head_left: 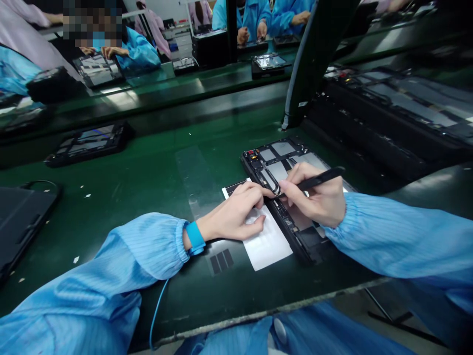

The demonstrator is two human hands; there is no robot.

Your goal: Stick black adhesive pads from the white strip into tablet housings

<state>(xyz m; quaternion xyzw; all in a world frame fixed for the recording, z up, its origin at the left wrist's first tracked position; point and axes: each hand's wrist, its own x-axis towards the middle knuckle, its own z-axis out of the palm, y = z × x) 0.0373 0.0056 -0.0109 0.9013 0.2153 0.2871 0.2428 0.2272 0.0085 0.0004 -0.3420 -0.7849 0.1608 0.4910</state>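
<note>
An open tablet casing (281,160) lies near the front edge of the green counter (258,318), right of centre, with its inner plates and a curved black strip (269,177) exposed. The right hand (314,190) is clamped on a slim black tool (321,177), pinching it like a pen between thumb and fingers, with the tip close to the curved strip, though the fingers partly hide the exact contact. The left hand (232,214) is not gripping anything: its fingers lie together, pressing on a white sheet (268,244) that overlaps the casing's near edge, with the fingertips reaching toward the casing. The two hands are close together but not touching. That low, pen-like hold seems well suited to fine control, and the flat left hand appears to steady the sheet, so light, even pressure with both wrists kept low looks like the sound way to work here. A blue wrist strap (194,237) circles the left wrist, and its blue cord (155,310) runs down over the counter's front edge. Three small black strips (221,261) lie on the counter just below the white sheet, and a clear film (195,177) lies beside it.
</note>
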